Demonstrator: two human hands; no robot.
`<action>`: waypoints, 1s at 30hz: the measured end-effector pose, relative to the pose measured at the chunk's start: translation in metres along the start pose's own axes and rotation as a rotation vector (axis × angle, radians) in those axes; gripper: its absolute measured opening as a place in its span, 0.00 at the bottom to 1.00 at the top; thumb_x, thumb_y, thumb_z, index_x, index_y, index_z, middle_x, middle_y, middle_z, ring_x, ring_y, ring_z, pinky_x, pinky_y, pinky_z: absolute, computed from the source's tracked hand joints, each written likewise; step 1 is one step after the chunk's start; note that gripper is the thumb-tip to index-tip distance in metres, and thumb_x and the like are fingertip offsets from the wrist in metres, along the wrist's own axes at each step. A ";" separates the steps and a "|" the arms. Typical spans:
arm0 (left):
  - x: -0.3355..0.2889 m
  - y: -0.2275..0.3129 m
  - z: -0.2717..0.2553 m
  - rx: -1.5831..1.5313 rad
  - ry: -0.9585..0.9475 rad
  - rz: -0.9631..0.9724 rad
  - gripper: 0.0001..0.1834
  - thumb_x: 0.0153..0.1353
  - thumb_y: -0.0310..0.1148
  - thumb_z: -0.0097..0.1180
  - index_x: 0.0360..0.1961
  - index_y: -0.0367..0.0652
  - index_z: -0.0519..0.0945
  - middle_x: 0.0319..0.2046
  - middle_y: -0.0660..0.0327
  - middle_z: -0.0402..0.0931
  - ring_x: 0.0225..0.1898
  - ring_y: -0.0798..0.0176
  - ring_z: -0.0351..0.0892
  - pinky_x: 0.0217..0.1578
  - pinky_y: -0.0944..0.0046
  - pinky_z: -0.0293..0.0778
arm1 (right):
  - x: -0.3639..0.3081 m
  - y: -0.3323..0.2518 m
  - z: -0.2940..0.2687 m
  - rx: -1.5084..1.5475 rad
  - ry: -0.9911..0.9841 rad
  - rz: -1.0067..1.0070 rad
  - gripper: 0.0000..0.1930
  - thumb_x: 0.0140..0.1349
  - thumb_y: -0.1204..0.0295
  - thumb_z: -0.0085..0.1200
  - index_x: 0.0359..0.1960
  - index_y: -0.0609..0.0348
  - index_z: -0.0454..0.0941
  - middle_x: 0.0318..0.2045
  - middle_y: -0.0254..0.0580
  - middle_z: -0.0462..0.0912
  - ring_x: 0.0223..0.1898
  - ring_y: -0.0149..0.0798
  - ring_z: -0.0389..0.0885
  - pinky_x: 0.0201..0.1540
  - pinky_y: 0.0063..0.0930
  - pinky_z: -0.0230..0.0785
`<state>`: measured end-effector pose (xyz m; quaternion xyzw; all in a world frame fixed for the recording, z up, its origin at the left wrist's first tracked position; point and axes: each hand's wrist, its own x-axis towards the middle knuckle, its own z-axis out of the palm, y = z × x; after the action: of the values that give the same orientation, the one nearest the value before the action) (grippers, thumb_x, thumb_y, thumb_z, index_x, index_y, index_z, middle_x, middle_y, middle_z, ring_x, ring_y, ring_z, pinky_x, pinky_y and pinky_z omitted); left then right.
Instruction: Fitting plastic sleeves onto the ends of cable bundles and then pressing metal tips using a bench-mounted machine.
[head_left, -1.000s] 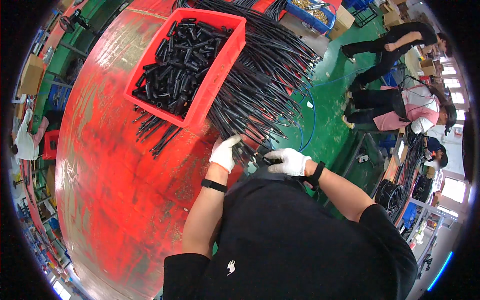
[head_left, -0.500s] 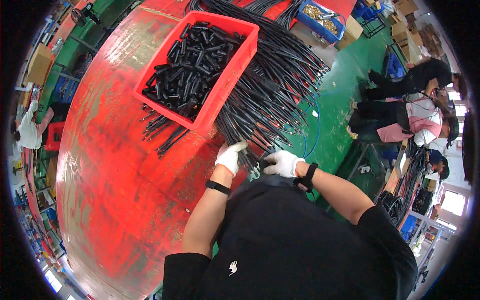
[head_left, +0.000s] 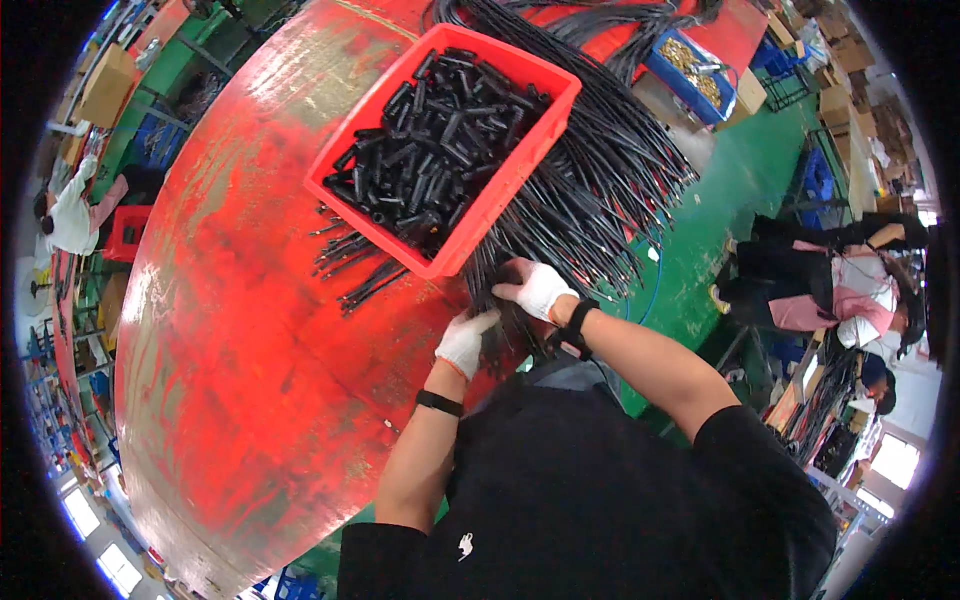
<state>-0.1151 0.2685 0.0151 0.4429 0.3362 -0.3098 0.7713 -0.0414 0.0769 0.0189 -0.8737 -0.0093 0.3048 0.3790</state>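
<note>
Red worktop (head_left: 250, 350): black cables (head_left: 600, 180) flank a red bin (head_left: 520, 190). Left hand (head_left: 463, 343) and right hand (head_left: 538, 290), half-curled at the nearest cables; grip cannot be told. Pulling could snag overlapping ones.

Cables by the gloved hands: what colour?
Black. The cables show best in the head view, fanned out beside the red bin.

White gloves (head_left: 546, 291) and black wristbands (head_left: 440, 403) go with a black T-shirt (head_left: 620, 480) bearing a white emblem (head_left: 466, 546).
</note>
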 end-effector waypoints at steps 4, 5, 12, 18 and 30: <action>0.020 -0.014 -0.019 0.079 -0.021 0.029 0.23 0.66 0.32 0.69 0.60 0.35 0.82 0.46 0.56 0.88 0.41 0.59 0.87 0.44 0.56 0.82 | -0.006 -0.013 -0.064 -0.043 -0.230 -0.135 0.32 0.70 0.49 0.61 0.64 0.64 0.81 0.57 0.59 0.87 0.60 0.55 0.85 0.66 0.42 0.74; 0.013 -0.009 -0.011 0.025 -0.014 0.061 0.23 0.66 0.33 0.68 0.59 0.33 0.82 0.46 0.56 0.88 0.41 0.58 0.87 0.44 0.57 0.82 | -0.014 -0.014 -0.088 -0.046 -0.289 -0.153 0.31 0.70 0.51 0.61 0.64 0.64 0.81 0.57 0.58 0.87 0.59 0.53 0.86 0.66 0.41 0.75; 0.012 -0.008 -0.015 0.102 -0.050 0.011 0.21 0.68 0.36 0.66 0.56 0.33 0.82 0.43 0.57 0.86 0.39 0.60 0.85 0.41 0.58 0.82 | -0.067 -0.024 -0.261 -0.418 -0.825 0.010 0.33 0.68 0.54 0.66 0.69 0.62 0.76 0.54 0.54 0.88 0.58 0.46 0.85 0.63 0.40 0.76; 0.026 -0.031 -0.022 0.082 -0.016 0.069 0.17 0.69 0.37 0.65 0.52 0.36 0.83 0.38 0.60 0.84 0.37 0.63 0.82 0.37 0.60 0.78 | -0.002 -0.109 -0.295 -0.773 -0.679 -0.211 0.28 0.68 0.52 0.65 0.63 0.57 0.81 0.48 0.50 0.90 0.50 0.48 0.89 0.54 0.43 0.81; 0.012 -0.019 -0.012 0.051 0.004 0.058 0.20 0.70 0.36 0.65 0.57 0.34 0.83 0.44 0.57 0.87 0.39 0.60 0.86 0.42 0.58 0.82 | 0.174 -0.214 -0.144 -0.963 -0.130 -0.063 0.58 0.48 0.31 0.70 0.72 0.62 0.70 0.69 0.65 0.76 0.70 0.62 0.77 0.70 0.53 0.74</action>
<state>-0.1261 0.2689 -0.0082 0.4727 0.3166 -0.2947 0.7677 0.2243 0.1777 0.1467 -0.9281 -0.1997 0.3082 -0.0607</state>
